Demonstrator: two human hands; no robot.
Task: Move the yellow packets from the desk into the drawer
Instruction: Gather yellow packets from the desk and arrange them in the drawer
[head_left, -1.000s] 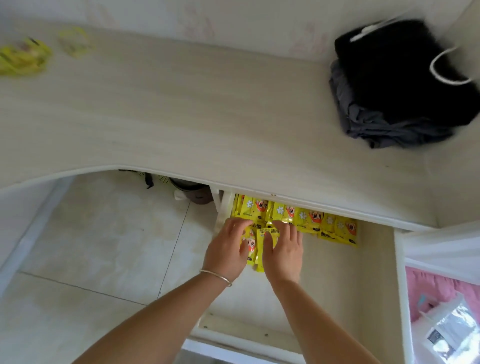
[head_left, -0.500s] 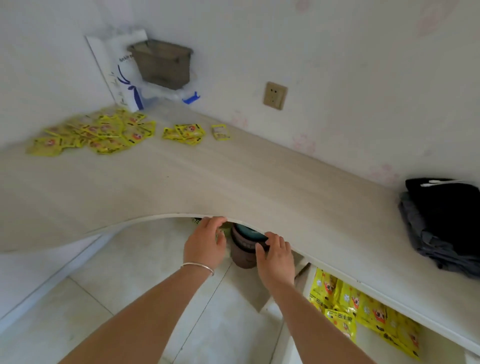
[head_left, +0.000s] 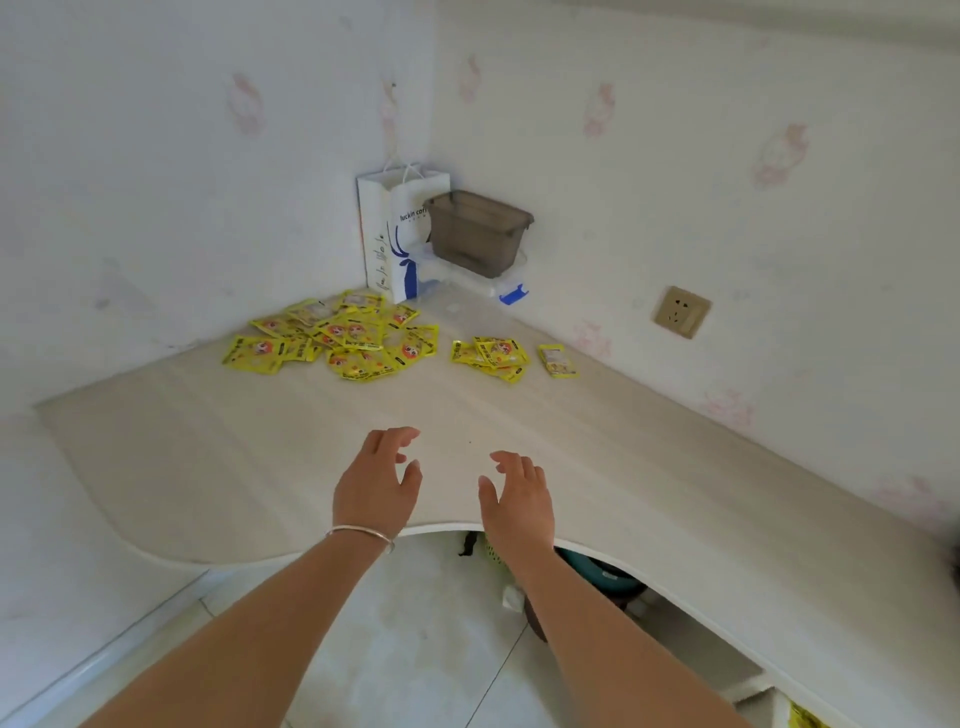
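Standing in the corner: a white paper bag (head_left: 387, 234) with blue print is leaning against the wall, and a smoky grey plastic bin (head_left: 478, 232) is sitting on a clear lidded box (head_left: 506, 283) with a blue clip just beside it.
Wall: pale wallpaper with faint pink figures is carrying a beige socket (head_left: 681, 312) to the right.
Path: bare pale worktop (head_left: 234, 441) is lying between the hands and the packets.
Left hand (head_left: 378, 480): hovering over the worktop near its curved front edge, fingers spread and loosely bent, holding nothing; a thin silver bangle (head_left: 361, 535) is circling the wrist.
Right hand (head_left: 517, 496): hovering alongside, likewise spread, holding nothing.
Yellow packets (head_left: 337, 340): lying in a loose overlapping heap well beyond both hands, close to the corner; a smaller cluster (head_left: 493, 356) is sitting to its right, and a single packet (head_left: 557, 360) just beside that.
Drawer: only a sliver of yellow (head_left: 802, 719) is showing at the bottom right, under the worktop.
Materials: the packets are looking flat, glossy and rectangular with orange printed faces; the worktop is showing light wood grain.
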